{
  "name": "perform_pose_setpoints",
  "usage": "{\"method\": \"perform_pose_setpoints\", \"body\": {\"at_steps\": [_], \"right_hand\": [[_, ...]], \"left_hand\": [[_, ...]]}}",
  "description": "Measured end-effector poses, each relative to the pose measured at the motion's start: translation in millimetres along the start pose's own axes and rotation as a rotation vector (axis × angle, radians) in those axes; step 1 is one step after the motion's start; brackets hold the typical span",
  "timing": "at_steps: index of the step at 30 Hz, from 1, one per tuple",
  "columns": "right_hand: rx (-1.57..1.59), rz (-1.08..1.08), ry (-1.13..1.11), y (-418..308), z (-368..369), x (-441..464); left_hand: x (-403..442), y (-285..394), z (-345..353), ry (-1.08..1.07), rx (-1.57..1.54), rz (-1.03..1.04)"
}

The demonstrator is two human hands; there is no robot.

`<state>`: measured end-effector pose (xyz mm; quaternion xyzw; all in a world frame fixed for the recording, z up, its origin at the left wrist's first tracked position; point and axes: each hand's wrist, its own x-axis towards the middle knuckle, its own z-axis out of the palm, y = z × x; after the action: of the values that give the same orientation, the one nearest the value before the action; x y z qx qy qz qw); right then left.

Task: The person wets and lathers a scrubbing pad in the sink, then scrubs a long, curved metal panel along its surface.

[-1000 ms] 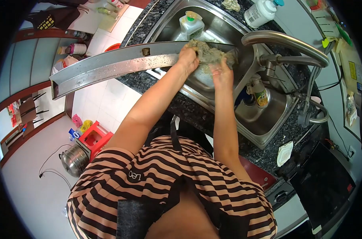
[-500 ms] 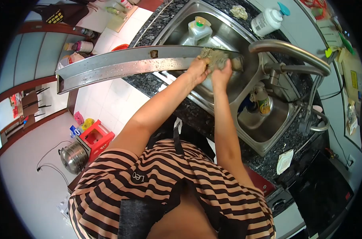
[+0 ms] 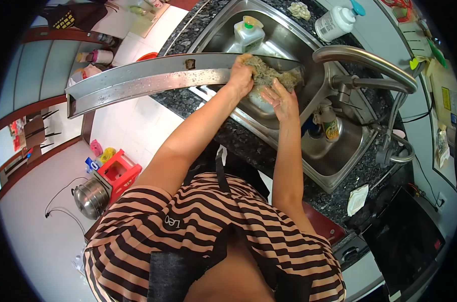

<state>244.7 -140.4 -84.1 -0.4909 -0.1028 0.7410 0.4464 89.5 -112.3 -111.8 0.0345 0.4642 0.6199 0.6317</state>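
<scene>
A long, wet metal channel lies across the left sink basin, its far end jutting out to the left over the floor. My left hand is closed around a dirty, greyish-brown cloth at the channel's right part; whether it also grips the metal is hidden. Just right of it, my right hand has its fingers spread beside the cloth's lower edge, palm partly showing. Behind the channel, a white bottle with a green and orange top stands in the same basin.
The faucet arches over the sink's right side. Bottles stand in the right basin. A white pump bottle and a crumpled cloth are on the counter behind. A red stool and steel pot are at left.
My right hand has come away from the cloth and opened, after being pressed against it half a second ago. The cloth now looks more spread out.
</scene>
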Motion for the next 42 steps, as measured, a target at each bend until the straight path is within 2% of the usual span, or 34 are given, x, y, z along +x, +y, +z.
{"method": "perform_pose_setpoints", "body": {"at_steps": [2, 4, 8, 10, 13, 16, 20, 22, 25, 26, 29, 32, 33, 34, 37, 40, 41, 42], "right_hand": [[-0.077, -0.06, -0.046, -1, 13, 3], [-0.084, -0.189, 0.103, 2, 16, 16], [-0.139, -0.282, 0.249, -7, 19, 22], [-0.153, -0.312, 0.23, -6, 21, 19], [-0.075, -0.313, 0.234, -8, 22, 23], [0.097, -0.224, 0.276, -4, 2, 43], [0.282, -0.137, 0.335, 8, -24, 69], [0.266, -0.178, 0.225, 10, -28, 70], [0.214, -0.257, 0.086, 11, -21, 58], [0.19, -0.287, 0.045, 10, -15, 51], [-0.17, -0.286, 0.049, 8, 12, 23], [-0.77, -0.738, -0.073, 27, 26, 24], [-0.9, -0.838, 0.002, 27, 26, 32], [-0.861, -0.83, 0.038, 26, 21, 46], [-0.805, -0.791, 0.145, 5, 11, 75], [-0.864, -0.771, 0.147, 10, 20, 50], [-1.044, -0.917, 0.102, 19, 28, 34], [-1.113, -0.896, 0.053, 24, 36, 23]], "left_hand": [[-2, -3, -4, -0.074, 0.034, -0.004], [-9, 0, 0, -0.16, 0.05, -0.025], [-19, 13, 3, -0.227, 0.653, 0.146], [-23, 17, 3, -0.241, 0.987, 0.273], [-15, 12, -3, -0.124, 1.177, 0.423], [-18, 9, -2, -0.074, 1.007, 0.301], [-20, 7, 2, 0.006, 0.451, -0.043], [-24, 9, 5, 0.053, 0.133, -0.125], [-15, 7, -5, -0.024, -0.127, -0.248], [-12, 7, -4, -0.051, -0.105, -0.259], [-3, 11, 0, -0.093, -0.028, -0.306], [9, -2, 1, -0.105, -0.012, -0.34], [6, -1, 7, -0.123, -0.059, -0.311], [1, -3, 10, -0.135, -0.105, -0.283], [-15, -2, 15, -0.063, 0.007, -0.214], [-21, 5, 20, -0.065, 0.004, -0.2], [-15, 5, 15, -0.101, -0.023, -0.219], [-7, 7, 10, -0.135, -0.052, -0.241]]}}
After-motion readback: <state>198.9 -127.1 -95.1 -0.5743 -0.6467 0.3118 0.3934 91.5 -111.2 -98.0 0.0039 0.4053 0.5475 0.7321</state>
